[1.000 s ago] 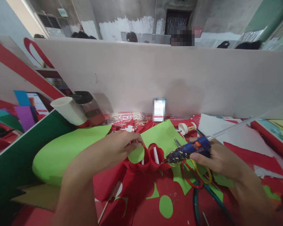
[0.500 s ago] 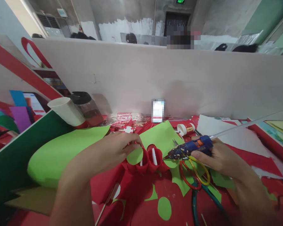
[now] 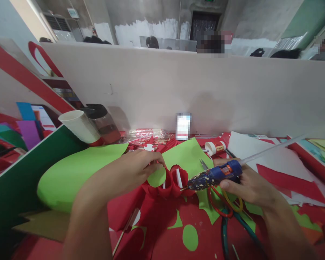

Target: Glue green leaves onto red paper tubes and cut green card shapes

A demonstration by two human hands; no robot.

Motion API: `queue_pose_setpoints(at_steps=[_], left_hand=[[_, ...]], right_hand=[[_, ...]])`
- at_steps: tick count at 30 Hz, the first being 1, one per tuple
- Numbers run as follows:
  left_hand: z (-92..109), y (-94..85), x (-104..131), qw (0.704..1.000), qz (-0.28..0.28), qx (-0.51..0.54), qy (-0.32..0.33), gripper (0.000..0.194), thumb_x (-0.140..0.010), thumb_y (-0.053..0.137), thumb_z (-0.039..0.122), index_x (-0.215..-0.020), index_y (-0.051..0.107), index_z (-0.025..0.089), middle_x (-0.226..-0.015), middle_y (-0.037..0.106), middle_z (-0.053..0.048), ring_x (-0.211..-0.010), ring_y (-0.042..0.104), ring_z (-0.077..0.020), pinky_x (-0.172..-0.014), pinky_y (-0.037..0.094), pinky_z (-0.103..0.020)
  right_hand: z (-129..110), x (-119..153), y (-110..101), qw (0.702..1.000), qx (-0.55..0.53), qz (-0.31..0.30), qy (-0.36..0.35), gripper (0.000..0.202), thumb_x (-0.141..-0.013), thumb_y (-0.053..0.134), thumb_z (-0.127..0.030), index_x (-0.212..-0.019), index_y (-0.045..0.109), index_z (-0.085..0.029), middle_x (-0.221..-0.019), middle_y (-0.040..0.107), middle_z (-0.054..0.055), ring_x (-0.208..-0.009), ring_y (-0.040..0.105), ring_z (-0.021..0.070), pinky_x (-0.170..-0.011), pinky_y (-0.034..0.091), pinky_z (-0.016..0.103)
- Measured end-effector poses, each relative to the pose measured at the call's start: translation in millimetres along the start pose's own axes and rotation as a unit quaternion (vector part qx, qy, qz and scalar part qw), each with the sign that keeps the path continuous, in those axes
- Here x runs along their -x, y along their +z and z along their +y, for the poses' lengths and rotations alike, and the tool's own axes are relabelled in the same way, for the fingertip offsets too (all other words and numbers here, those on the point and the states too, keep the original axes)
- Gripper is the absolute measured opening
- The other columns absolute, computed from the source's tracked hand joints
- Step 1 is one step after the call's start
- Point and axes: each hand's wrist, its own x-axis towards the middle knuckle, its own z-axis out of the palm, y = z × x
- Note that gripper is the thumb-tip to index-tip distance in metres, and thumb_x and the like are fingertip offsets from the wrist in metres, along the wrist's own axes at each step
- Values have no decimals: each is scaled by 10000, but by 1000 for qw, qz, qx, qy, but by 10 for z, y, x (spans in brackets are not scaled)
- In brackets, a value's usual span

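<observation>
My right hand (image 3: 242, 182) is closed around a blue glue gun (image 3: 215, 176) with a long clear glue stick (image 3: 273, 146) out of its back. Its nozzle points left, close to the rim of the right one of the red paper tubes (image 3: 180, 185). Pinched in my left hand (image 3: 143, 164) is a light green paper circle (image 3: 157, 177), which overlaps the opening of the left tube. White strips (image 3: 179, 177) stand inside the tubes. Below the glue gun lie scissors (image 3: 224, 209) with red and yellow handle rings. Another green paper circle (image 3: 190, 237) rests on the red table surface.
Left of my arm are a curved green sheet (image 3: 54, 180), a tilted paper cup (image 3: 79, 126) and a dark-lidded jar (image 3: 102, 122). A phone (image 3: 183, 126) leans on the white partition (image 3: 151, 83). White paper (image 3: 246, 151) and a red strip lie at right.
The glue gun's nozzle has moved left, nearer the tubes' front rim. My left hand stays in place with the green circle. The view has shifted slightly.
</observation>
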Motion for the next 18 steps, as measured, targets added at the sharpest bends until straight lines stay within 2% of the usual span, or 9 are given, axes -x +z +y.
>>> queue_pose_setpoints(at_steps=[3,7,11,18], left_hand=[[-4,3,-3,1000,0,2,1,281,-968,416,299,-1036,686,262,-997,734,-18,-825,658,-183,-705,464,-264],[-8,5,-7,1000,-3,1,0,264,-970,424,286,-1009,683,257,-996,729,-12,-843,653,-180,-696,455,-255],[-17,8,-8,1000,-1,5,2,270,-974,416,293,-1017,680,254,-1001,726,-18,-850,651,-182,-684,454,-253],[-11,5,-10,1000,-3,2,-5,268,-972,424,307,-1013,685,264,-1006,734,-10,-848,657,-182,-685,457,-259]], right_hand=[[15,-6,4,1000,-12,17,5,414,-862,647,-581,-995,754,-204,-920,741,82,-805,684,254,-688,561,333],[34,-29,0,999,6,-31,-12,356,-907,599,-535,-849,714,-203,-773,686,35,-690,635,203,-605,517,293],[55,-11,-5,999,38,30,2,318,-883,644,-521,-915,728,-217,-816,714,48,-739,663,229,-645,538,317],[44,-22,5,999,52,7,-10,308,-898,626,-509,-871,725,-219,-786,702,35,-706,650,211,-597,515,285]])
